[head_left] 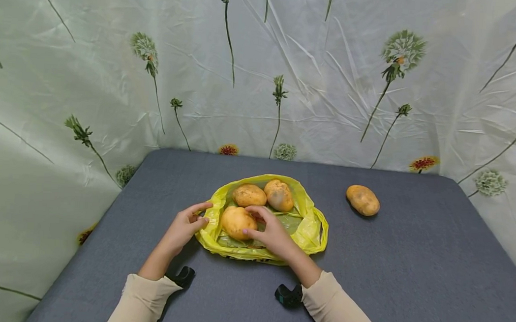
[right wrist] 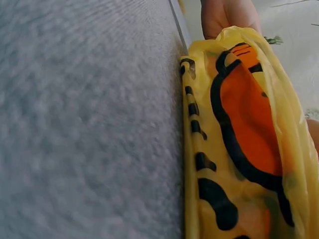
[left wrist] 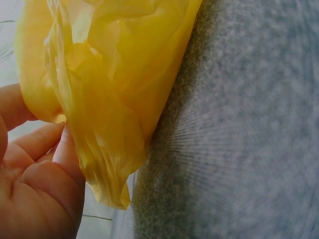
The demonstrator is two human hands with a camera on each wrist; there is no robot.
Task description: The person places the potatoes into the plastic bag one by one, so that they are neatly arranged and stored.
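Observation:
A yellow plastic bag (head_left: pixel 313 233) lies spread wide at its mouth on the grey table. Inside it, two potatoes (head_left: pixel 249 195) sit side by side toward the back. My right hand (head_left: pixel 275 235) reaches over the bag's front rim and grips another potato (head_left: pixel 238 223) between thumb and fingers, low inside the bag. At the bag's left edge, my left hand (head_left: pixel 184 226) pinches the plastic between thumb and fingers, also visible beside the bag (left wrist: pixel 109 99) in the left wrist view. The bag's printed side hides the right hand's fingertips in the right wrist view.
A single potato (head_left: pixel 363 200) lies on the table (head_left: pixel 411 269) to the right of the bag. Behind the table hangs a pale sheet (head_left: pixel 252 106) with dandelion prints. Black straps with cameras (head_left: pixel 288 296) sit at both wrists.

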